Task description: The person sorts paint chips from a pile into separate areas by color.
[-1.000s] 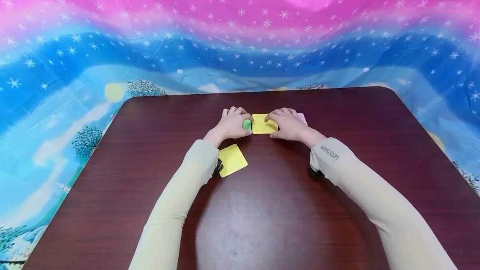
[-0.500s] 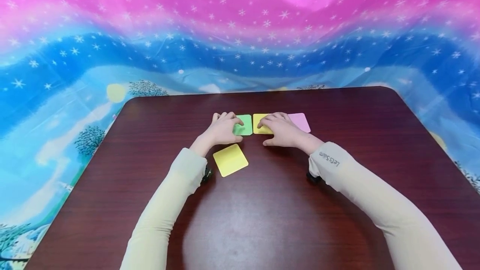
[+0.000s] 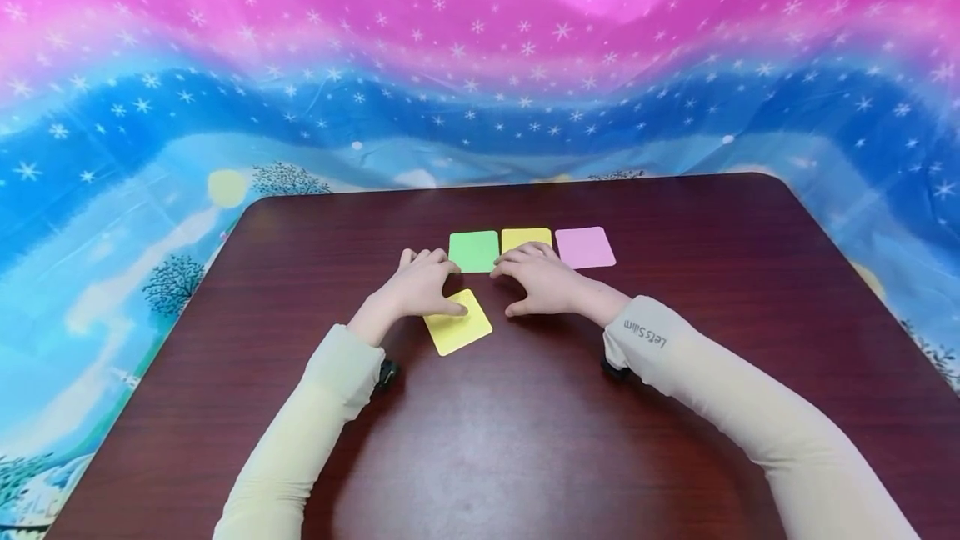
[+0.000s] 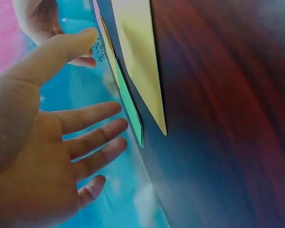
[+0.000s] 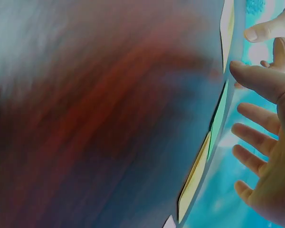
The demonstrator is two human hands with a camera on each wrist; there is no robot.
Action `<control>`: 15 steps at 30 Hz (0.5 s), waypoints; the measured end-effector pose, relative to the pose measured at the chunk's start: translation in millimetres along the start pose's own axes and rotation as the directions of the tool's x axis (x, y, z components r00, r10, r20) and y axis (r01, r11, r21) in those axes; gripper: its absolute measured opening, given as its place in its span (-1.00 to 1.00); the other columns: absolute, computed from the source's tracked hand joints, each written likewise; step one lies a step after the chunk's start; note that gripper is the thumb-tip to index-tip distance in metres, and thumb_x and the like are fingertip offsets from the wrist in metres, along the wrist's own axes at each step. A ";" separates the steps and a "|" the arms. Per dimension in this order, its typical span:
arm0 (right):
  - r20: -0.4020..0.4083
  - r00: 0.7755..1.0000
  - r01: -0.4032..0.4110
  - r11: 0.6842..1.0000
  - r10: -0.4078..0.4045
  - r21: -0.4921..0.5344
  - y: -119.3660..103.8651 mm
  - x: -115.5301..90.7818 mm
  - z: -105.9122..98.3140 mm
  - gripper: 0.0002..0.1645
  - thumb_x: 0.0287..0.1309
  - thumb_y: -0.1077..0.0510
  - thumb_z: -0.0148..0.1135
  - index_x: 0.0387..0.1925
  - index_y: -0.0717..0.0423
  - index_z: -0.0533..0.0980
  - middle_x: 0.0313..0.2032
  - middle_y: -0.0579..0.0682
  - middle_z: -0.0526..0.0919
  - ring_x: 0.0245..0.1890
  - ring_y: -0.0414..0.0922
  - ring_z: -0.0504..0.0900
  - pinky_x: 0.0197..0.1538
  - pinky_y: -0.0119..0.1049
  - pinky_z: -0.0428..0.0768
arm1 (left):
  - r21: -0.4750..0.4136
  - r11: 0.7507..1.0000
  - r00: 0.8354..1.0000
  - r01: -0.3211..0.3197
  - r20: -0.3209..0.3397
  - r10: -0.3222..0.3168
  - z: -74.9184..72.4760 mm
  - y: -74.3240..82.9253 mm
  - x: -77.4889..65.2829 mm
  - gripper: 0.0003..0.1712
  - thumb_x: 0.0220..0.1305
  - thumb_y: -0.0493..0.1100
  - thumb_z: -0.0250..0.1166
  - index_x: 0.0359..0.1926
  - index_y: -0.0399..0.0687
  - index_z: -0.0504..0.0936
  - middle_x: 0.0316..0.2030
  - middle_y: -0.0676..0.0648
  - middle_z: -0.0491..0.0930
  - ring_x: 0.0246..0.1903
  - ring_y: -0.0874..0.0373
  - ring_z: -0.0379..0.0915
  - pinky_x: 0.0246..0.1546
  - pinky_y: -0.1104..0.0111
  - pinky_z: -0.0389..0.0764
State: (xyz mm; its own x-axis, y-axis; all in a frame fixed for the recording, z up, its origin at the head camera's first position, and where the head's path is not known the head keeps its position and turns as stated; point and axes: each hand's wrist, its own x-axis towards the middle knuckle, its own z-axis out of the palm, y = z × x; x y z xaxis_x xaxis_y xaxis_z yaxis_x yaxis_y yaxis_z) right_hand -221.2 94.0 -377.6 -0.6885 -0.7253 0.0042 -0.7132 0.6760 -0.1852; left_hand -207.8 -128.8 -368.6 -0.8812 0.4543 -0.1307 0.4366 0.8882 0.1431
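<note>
Three flat square cards with rounded corners lie in a row: green (image 3: 473, 251), yellow (image 3: 527, 236) and pink (image 3: 585, 247). In front of them a second yellow card (image 3: 465, 330) lies turned at an angle. My left hand (image 3: 418, 284) hovers over that loose card's upper left corner, its thumb overlapping the card in the head view. In the left wrist view its fingers (image 4: 92, 116) are spread and hold nothing. My right hand (image 3: 546, 280) is in front of the row and hides the near part of the yellow card there. Its fingers are extended, with nothing between them.
The dark red-brown table (image 3: 675, 223) has rounded far corners. Behind it hangs a pink and blue patterned cloth (image 3: 480, 90) that also runs down both sides. A glare patch shows on the table's near middle.
Both hands have drawn back toward the body from the row, the left also moving left. The green and pink cards are now uncovered. The left hand has come over the loose yellow card.
</note>
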 end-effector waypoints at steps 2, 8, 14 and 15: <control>0.002 1.000 0.020 1.000 -0.020 -0.009 -5.9 1.0 1.5 -0.34 -0.15 -0.15 0.36 0.04 -0.02 0.47 0.14 -0.02 0.41 0.19 0.01 0.25 0.24 0.05 0.03 | 0.012 1.000 1.000 0.003 0.013 -0.003 0.7 1.1 -6.5 -0.21 -0.16 0.29 0.31 0.06 -0.06 0.51 -0.07 -0.06 0.40 -0.08 0.01 0.29 -0.09 0.11 0.09; 0.013 0.998 0.068 0.998 -0.068 -0.017 -20.2 5.1 6.8 -0.32 -0.18 -0.17 0.36 0.03 -0.02 0.48 0.08 -0.05 0.42 0.16 -0.04 0.29 0.23 0.04 0.06 | 0.073 0.997 0.999 0.014 0.045 -0.018 7.2 6.0 -23.5 -0.11 -0.25 0.36 0.34 0.02 -0.16 0.51 -0.12 -0.08 0.40 -0.14 0.00 0.27 -0.17 0.11 0.12; 0.045 0.997 0.069 0.997 -0.067 -0.035 -29.6 10.7 9.7 -0.28 -0.20 -0.21 0.36 0.05 -0.04 0.48 0.04 -0.10 0.43 0.14 -0.07 0.30 0.24 0.01 0.06 | 0.135 0.991 1.000 0.024 0.011 -0.026 11.9 13.4 -35.4 -0.16 -0.38 0.37 0.39 -0.18 -0.18 0.53 -0.28 -0.07 0.36 -0.23 0.00 0.25 -0.20 0.11 0.12; 0.052 0.996 0.070 0.997 -0.068 -0.039 -30.9 11.6 9.9 -0.28 -0.20 -0.22 0.36 0.06 -0.03 0.47 0.05 -0.10 0.43 0.15 -0.07 0.30 0.24 0.01 0.06 | 0.140 0.990 1.000 0.019 0.007 -0.020 11.9 14.8 -36.6 -0.18 -0.39 0.36 0.40 -0.22 -0.18 0.53 -0.30 -0.07 0.36 -0.23 -0.01 0.25 -0.20 0.11 0.12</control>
State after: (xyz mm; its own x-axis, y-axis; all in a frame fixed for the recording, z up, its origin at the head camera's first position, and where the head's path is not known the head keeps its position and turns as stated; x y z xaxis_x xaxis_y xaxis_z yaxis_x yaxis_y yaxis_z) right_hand -205.8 63.4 -381.6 -0.6305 -0.7754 -0.0348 -0.7643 0.6281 -0.1457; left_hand -166.9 -131.5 -373.3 -0.8885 0.4369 -0.1403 0.4410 0.8975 0.0018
